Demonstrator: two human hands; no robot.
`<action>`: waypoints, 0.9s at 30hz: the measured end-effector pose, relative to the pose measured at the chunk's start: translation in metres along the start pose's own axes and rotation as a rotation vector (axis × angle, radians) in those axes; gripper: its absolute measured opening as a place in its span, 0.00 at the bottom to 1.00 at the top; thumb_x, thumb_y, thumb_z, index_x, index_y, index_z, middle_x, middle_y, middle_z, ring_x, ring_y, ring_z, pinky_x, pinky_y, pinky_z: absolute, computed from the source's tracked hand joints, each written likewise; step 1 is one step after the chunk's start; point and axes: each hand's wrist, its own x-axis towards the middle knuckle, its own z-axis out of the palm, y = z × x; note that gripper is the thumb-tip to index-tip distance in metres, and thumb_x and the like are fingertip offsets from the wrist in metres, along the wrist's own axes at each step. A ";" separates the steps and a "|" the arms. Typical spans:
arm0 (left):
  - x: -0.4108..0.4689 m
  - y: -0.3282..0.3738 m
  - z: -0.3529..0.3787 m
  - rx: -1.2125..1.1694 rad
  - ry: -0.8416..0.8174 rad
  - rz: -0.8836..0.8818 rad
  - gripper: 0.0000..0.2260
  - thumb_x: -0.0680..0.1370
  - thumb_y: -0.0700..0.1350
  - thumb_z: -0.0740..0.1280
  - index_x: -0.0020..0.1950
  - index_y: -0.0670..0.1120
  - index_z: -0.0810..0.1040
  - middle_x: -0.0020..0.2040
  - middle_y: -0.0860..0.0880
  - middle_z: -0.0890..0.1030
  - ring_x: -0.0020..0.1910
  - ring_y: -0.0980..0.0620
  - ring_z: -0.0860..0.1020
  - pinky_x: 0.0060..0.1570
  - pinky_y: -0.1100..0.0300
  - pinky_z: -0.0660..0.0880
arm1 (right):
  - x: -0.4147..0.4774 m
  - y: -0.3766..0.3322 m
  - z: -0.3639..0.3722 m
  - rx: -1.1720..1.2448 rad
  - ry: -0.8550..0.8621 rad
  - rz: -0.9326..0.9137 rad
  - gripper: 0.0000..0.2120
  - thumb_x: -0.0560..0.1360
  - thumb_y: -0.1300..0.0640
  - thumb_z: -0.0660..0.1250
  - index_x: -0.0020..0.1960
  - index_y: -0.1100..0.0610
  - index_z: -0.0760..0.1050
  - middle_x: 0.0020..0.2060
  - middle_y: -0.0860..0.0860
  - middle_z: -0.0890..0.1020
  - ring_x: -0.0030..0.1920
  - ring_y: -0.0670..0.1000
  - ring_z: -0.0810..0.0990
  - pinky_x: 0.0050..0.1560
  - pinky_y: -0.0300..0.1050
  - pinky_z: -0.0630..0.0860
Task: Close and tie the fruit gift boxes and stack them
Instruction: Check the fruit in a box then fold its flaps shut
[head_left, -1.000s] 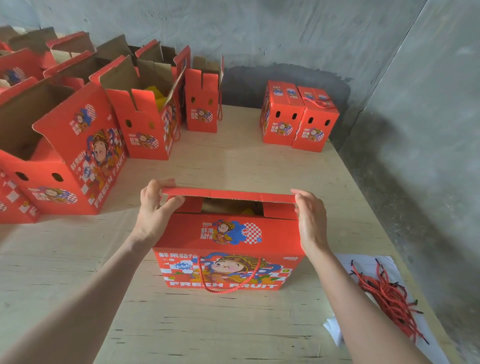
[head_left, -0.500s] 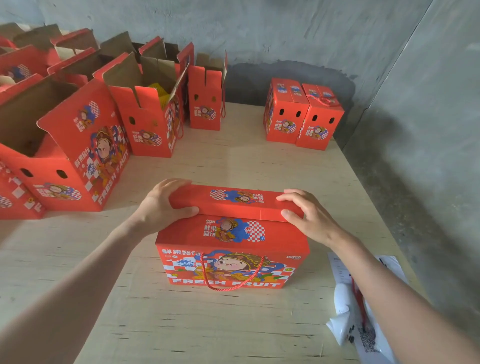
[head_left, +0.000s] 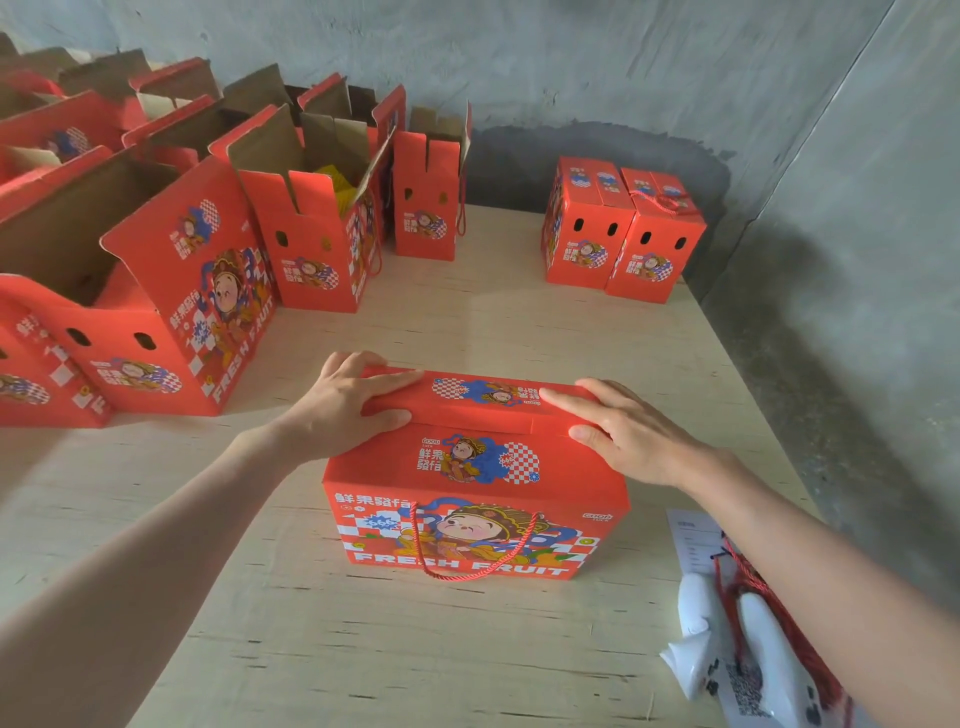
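A red fruit gift box with a cartoon figure and "FRESH FRUIT" print stands on the table in front of me, its top flaps folded down. A red cord handle hangs on its front face. My left hand presses flat on the left end of the top flap, fingers straight. My right hand presses flat on the right end. Two closed gift boxes stand side by side at the back right, one with a tied red cord on top.
Several open red boxes with raised flaps crowd the left and back of the wooden table. A bundle of red cords lies on white paper at the right front edge. Grey walls close the back and right.
The far top flap came down from upright onto the box. Both hands went from holding its ends to pressing flat on the closed top.
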 end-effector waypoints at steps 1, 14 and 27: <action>0.000 0.000 -0.001 0.010 0.001 0.010 0.24 0.77 0.55 0.65 0.72 0.62 0.62 0.68 0.47 0.65 0.67 0.46 0.58 0.68 0.49 0.57 | 0.000 -0.001 0.000 0.012 0.012 -0.006 0.26 0.82 0.48 0.55 0.68 0.25 0.46 0.70 0.53 0.62 0.72 0.51 0.58 0.70 0.45 0.57; 0.003 0.000 -0.003 0.065 -0.046 -0.016 0.25 0.77 0.58 0.63 0.72 0.64 0.60 0.69 0.47 0.65 0.67 0.46 0.57 0.68 0.47 0.58 | -0.001 -0.006 0.002 0.040 0.066 0.019 0.24 0.82 0.52 0.57 0.72 0.35 0.52 0.68 0.55 0.66 0.69 0.52 0.61 0.67 0.40 0.57; 0.003 0.001 -0.009 0.122 -0.180 -0.013 0.26 0.79 0.59 0.59 0.75 0.63 0.53 0.77 0.47 0.57 0.76 0.47 0.53 0.72 0.50 0.52 | -0.004 -0.015 -0.001 -0.045 -0.038 0.096 0.23 0.82 0.45 0.51 0.73 0.31 0.47 0.78 0.54 0.52 0.77 0.51 0.46 0.75 0.49 0.45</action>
